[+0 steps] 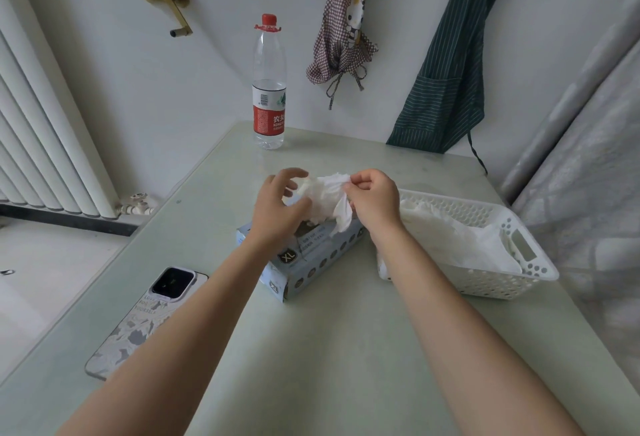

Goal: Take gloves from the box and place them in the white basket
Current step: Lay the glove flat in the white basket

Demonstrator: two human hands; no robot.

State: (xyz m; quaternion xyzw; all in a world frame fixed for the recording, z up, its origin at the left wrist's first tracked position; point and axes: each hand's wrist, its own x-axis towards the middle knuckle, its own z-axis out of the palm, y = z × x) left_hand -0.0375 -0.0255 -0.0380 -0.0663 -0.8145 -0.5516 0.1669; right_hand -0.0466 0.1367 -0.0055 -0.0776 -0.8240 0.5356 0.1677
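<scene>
- The box (304,255) lies flat about mid-table (346,349), opening up, so gloves pull straight upward out of it; it is angled, one short end toward the near-left.
- The basket (519,238) stands just beside the box on its right, close to the table's right edge, which in my judgement keeps the carry from box to basket short. Several white gloves (460,238) already lie inside it.
- A bunched white glove (329,196) is held up over the far end of the box, clear of the table, between the two hands.
- The right hand (374,203) pinches the glove's upper right edge: thumb and forefinger are closed on the material, the other fingers curled in below. A loose flap hangs down past this hand toward the box top.
- The left hand (280,207) sits over the box opening with fingers spread and loosely curved around the glove's left side. Fingertips seem to touch the bunch; whether they truly grip it I cannot tell.
- My reading: the left hand steadies or separates the bunch while the right draws one glove free.
- The glove is not yet over the basket; a sideways move right remains.
- A phone (145,317) lies near the table's left edge and a bottle (269,89) stands at the far edge, both well apart from the hands.
</scene>
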